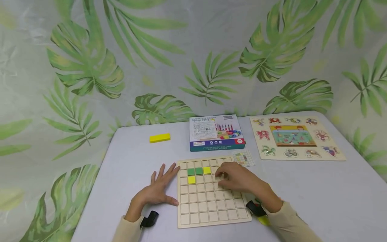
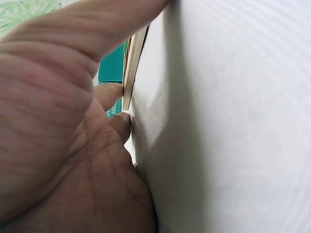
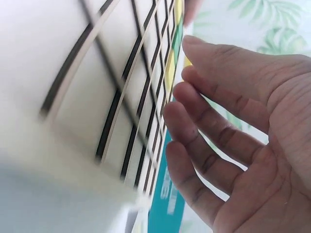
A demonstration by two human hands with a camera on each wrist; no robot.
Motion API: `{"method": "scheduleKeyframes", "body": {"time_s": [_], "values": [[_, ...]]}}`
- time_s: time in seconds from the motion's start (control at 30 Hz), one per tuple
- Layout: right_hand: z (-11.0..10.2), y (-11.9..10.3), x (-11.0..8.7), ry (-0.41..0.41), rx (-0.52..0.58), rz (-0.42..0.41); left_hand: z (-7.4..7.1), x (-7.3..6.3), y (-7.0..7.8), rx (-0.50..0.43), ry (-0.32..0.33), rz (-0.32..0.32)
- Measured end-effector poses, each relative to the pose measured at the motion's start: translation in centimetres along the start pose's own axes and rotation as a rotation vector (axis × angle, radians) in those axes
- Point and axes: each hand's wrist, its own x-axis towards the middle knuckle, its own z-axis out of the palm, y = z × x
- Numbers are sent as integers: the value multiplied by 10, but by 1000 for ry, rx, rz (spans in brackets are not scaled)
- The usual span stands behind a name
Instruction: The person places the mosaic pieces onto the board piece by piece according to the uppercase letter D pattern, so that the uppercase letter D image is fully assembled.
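A wooden grid board [image 1: 211, 205] lies on the table, with two green tiles [image 1: 195, 171] and a yellow tile [image 1: 207, 170] in one row. Below the left green tile sits another yellow tile [image 1: 191, 180]. My left hand [image 1: 159, 188] is spread along the board's left side, its fingertips and thumb right at the edge. Over the board's upper right part hovers my right hand [image 1: 234, 176], thumb and fingers loosely bent and apart. The right wrist view shows no tile in those fingers [image 3: 187, 119].
A printed grid card [image 1: 243, 158] lies at the board's upper right corner. Behind are a boxed bead set [image 1: 216, 134] and a yellow bar [image 1: 160, 137]. A picture puzzle board [image 1: 297, 137] lies at right. Yellow pieces [image 1: 263, 220] show partly beneath my right forearm.
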Motion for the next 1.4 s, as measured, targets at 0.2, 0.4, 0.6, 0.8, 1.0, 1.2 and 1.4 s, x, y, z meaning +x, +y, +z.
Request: {"method": "scheduleKeyframes", "body": {"time_s": [0.2, 0.4, 0.6, 0.8, 1.0, 1.2, 1.4], "values": [[-15, 17, -21, -28, 61, 35, 0, 1, 2, -13, 4, -6], [-27, 36, -44, -75, 90, 73, 1, 1, 2, -5, -4, -23], [-36, 53, -54, -115, 82, 104, 1, 2, 1, -4, 3, -15], [-40, 61, -59, -160, 88, 171, 0, 2, 2, -5, 1, -19], [-46, 59, -60, -188, 95, 272, 0, -1, 2, -4, 20, -23], [-53, 55, -63, -211, 115, 330, 0, -3, 3, -17, 26, -12], [-54, 56, -64, -214, 95, 373, 0, -3, 4, -26, 27, -7]]}}
